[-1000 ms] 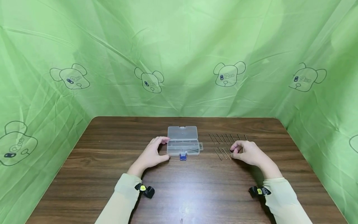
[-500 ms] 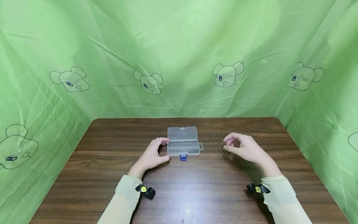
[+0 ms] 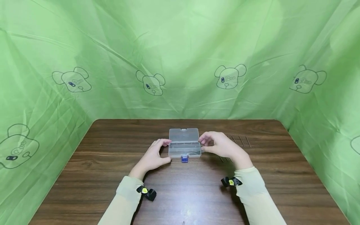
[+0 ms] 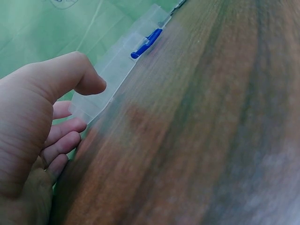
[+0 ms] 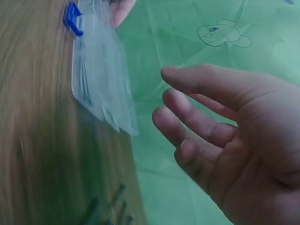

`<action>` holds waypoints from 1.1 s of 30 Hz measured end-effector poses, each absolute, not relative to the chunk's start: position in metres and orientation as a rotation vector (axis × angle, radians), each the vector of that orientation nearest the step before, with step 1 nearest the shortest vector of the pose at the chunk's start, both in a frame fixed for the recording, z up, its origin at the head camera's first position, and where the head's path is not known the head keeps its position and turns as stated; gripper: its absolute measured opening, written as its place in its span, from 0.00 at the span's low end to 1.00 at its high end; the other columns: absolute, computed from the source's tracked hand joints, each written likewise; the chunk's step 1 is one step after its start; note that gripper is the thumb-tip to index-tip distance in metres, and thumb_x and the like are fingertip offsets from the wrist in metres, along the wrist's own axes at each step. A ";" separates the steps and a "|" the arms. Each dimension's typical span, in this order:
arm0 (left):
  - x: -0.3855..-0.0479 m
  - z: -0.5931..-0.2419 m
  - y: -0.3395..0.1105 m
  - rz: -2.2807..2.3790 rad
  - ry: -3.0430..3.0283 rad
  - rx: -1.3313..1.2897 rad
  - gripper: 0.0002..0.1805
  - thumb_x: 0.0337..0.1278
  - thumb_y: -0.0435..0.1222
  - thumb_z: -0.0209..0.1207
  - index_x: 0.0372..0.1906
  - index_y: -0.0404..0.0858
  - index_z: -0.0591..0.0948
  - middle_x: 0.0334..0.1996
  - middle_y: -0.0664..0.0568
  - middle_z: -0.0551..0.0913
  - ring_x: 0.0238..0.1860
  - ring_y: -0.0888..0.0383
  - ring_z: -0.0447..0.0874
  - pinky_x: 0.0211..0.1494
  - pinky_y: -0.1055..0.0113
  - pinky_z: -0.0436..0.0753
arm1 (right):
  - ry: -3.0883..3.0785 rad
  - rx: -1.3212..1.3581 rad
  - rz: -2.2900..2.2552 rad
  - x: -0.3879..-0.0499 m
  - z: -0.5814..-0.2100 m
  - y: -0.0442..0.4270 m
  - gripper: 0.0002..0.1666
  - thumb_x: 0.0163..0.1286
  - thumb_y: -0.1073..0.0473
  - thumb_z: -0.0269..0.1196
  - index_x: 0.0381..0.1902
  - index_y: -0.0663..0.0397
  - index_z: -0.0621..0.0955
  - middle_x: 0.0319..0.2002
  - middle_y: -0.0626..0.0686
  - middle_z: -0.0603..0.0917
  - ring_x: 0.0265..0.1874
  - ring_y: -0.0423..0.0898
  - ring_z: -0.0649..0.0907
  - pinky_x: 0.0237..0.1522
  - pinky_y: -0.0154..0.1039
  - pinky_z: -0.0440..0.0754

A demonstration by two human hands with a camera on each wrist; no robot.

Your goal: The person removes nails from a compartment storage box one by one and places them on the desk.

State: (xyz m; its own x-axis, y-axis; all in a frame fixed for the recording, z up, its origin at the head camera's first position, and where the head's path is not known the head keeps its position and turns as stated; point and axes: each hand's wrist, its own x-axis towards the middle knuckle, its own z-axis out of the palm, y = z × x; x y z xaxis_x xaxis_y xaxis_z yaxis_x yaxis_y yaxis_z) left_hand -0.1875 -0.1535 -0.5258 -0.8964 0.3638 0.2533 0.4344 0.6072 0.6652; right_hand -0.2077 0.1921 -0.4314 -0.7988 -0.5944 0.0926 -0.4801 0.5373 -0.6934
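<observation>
A clear plastic compartment box (image 3: pixel 183 135) lies with its lid folded back in the head view, its blue latch (image 3: pixel 184 159) toward me. Several thin metal rods (image 3: pixel 193 153), like nails or long screws, rest in its front right compartment. My left hand (image 3: pixel 152 157) holds the box's left end, thumb at the front corner and fingers at the side. By the right end hovers my right hand (image 3: pixel 222 146). In the right wrist view its thumb and bent fingers stand apart, and I see nothing between them.
More metal rods (image 3: pixel 248 141) lie on the brown wooden table (image 3: pixel 118 131) right of the box, partly hidden under my right hand and forearm. Green cloth (image 3: pixel 180 56) printed with bear heads hangs behind and at both sides of the table.
My right hand has moved left from above the loose rods to the right end of the box. My left hand has stayed at the box's left end.
</observation>
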 end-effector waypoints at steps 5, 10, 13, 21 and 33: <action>-0.188 -0.527 -0.151 -1.169 -2.730 -0.687 0.39 0.48 0.36 0.75 0.70 0.39 0.79 0.59 0.49 0.83 0.63 0.50 0.78 0.72 0.49 0.74 | 2.589 -0.957 -1.143 -0.211 -0.440 0.175 0.16 0.70 0.64 0.77 0.53 0.59 0.87 0.47 0.57 0.90 0.49 0.53 0.88 0.57 0.59 0.85; -0.188 -0.527 -0.151 -1.171 -2.724 -0.693 0.39 0.48 0.37 0.76 0.71 0.40 0.79 0.58 0.50 0.83 0.62 0.50 0.78 0.71 0.49 0.75 | 2.633 -0.997 -1.121 -0.213 -0.449 0.162 0.14 0.70 0.64 0.77 0.52 0.58 0.88 0.47 0.57 0.90 0.50 0.55 0.87 0.57 0.59 0.84; -0.187 -0.525 -0.152 -1.172 -2.725 -0.696 0.39 0.48 0.36 0.76 0.71 0.40 0.79 0.58 0.50 0.83 0.62 0.49 0.78 0.71 0.49 0.75 | 2.651 -1.031 -1.077 -0.214 -0.454 0.157 0.12 0.69 0.64 0.77 0.49 0.56 0.89 0.46 0.55 0.90 0.49 0.54 0.88 0.57 0.58 0.84; -0.187 -0.522 -0.155 -1.175 -2.725 -0.683 0.40 0.47 0.35 0.76 0.70 0.39 0.79 0.59 0.48 0.83 0.63 0.50 0.78 0.72 0.49 0.75 | 2.693 -1.189 -0.905 -0.217 -0.465 0.152 0.05 0.68 0.63 0.77 0.41 0.51 0.94 0.45 0.48 0.89 0.50 0.49 0.88 0.58 0.47 0.86; -0.188 -0.526 -0.154 -1.176 -2.727 -0.683 0.39 0.48 0.36 0.76 0.71 0.39 0.79 0.60 0.48 0.83 0.63 0.49 0.78 0.72 0.48 0.74 | 2.727 -1.227 -0.791 -0.219 -0.472 0.150 0.06 0.67 0.65 0.77 0.42 0.53 0.95 0.44 0.48 0.89 0.47 0.48 0.88 0.58 0.45 0.86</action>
